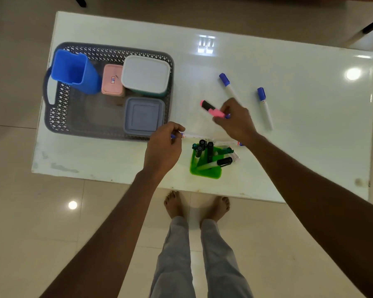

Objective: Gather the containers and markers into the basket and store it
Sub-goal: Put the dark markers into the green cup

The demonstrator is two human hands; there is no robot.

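Hands both busy, mid frame: my left hand (164, 145) pinches a white marker (193, 136) by its end; my right hand (235, 119) pinches a pink highlighter (212, 109). Basket (58, 117) sits upper left, four containers (145, 74) inside. Green holder (205, 171) stands lower centre, crammed. Risks: a careless drop-in could tip that holder, or my forearm could sweep the blue-capped markers (264, 108) off the table (289, 61).
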